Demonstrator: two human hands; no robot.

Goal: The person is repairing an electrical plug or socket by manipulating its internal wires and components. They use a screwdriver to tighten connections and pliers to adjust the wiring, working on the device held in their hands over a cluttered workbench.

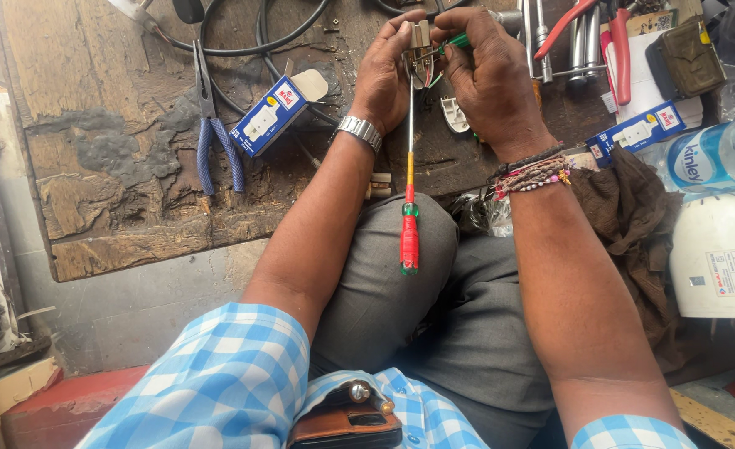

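My left hand [384, 79] pinches a small metal electrical part [420, 37] with red and green wires, held above the wooden board. My right hand [492, 79] closes on the same part from the right, its fingers gripping a thin green piece [459, 40]; whether that is a wire or a tool I cannot tell. A long screwdriver [409, 241] with a red and green handle hangs straight down from the part, over my grey-trousered knee. A white plug cover [454, 115] lies on the board just under my right hand.
On the worn wooden board [110, 125] lie blue-handled pliers [213, 141], an open blue and white box [272, 116] and black cable [243, 46]. To the right are red-handled cutters [617, 41], a second box [637, 129], a water bottle [716, 154], a brown cloth [625, 208] and a white appliance [720, 254].
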